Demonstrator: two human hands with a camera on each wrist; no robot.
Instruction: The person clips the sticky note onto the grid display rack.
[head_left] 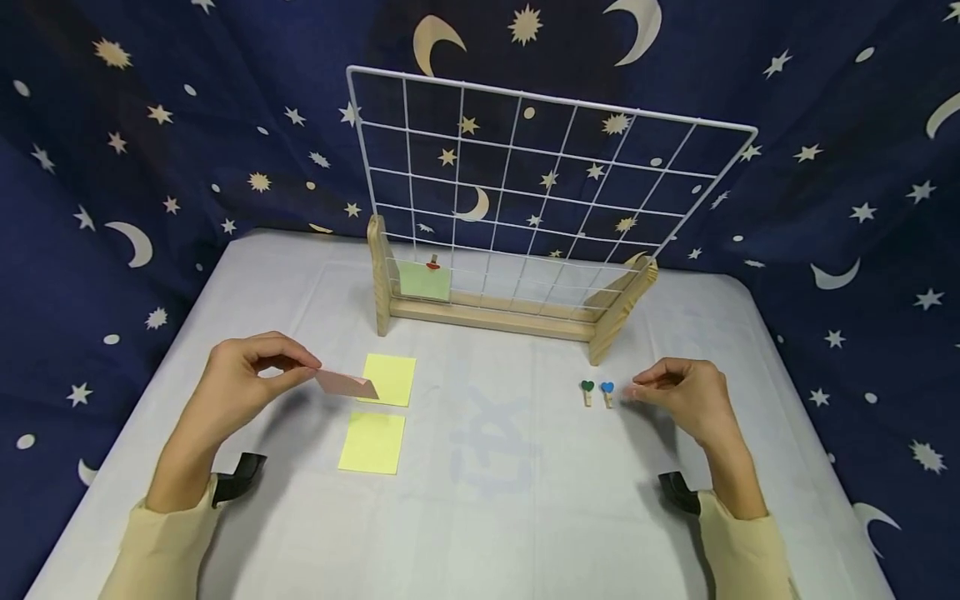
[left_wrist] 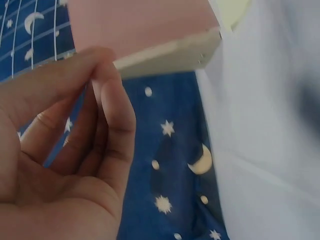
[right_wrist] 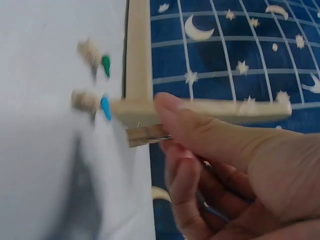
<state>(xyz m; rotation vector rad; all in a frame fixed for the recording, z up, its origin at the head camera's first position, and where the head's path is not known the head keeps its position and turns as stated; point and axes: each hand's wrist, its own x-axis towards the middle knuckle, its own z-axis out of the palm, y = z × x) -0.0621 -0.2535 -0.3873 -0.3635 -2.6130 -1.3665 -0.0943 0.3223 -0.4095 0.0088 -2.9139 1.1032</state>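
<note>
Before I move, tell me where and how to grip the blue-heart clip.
Pinch the blue-heart clip by its bare wooden end, probably from the near right: that end points toward you, and the green-heart clip sits close on its left.

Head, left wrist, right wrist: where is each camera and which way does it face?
Head: on the head, facing forward and down at table and grid; left hand, right hand, sleeves show.
Left wrist: on that wrist, facing pink paper; left hand shows, pinching it.
Right wrist: on that wrist, facing a held clip; right hand shows.
Shared: head and right wrist both show green clip and blue clip.
</note>
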